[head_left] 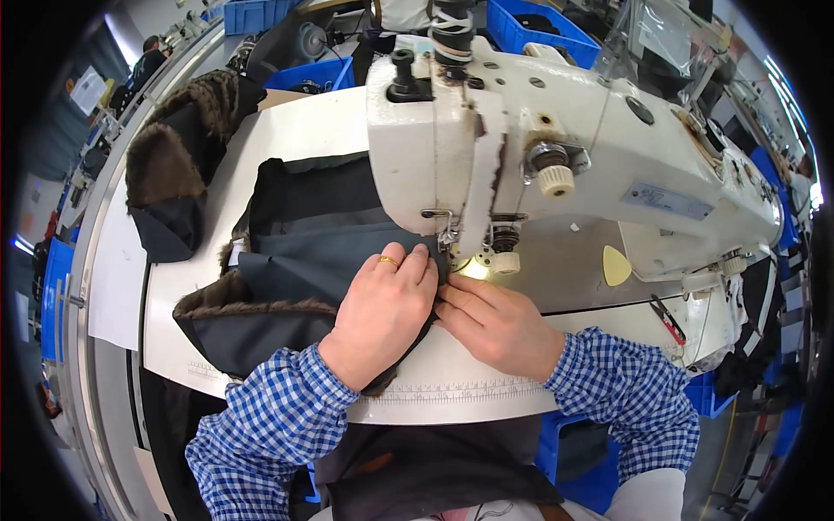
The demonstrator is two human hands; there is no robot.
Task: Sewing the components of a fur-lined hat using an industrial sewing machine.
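A dark blue-grey fabric piece with brown fur edging (313,253) lies folded on the white sewing table, its right edge at the needle area of a white sewing machine (486,130). My left hand (388,306), with a ring on one finger, rests flat on the fabric just left of the needle area, fingers stretched forward. My right hand (495,319) is on the other side, fingertips and thumb closed on the fabric's right edge. The small lamp glow (473,267) lights the spot by my right fingers. The needle tip is hidden.
Another fur-and-dark-fabric piece (169,187) lies at the table's far left. Red-handled thread snips (667,319) and a yellowish rounded triangle (617,266) are on the right. A printed ruler (460,391) runs along the front edge. Blue bins (543,30) stand behind.
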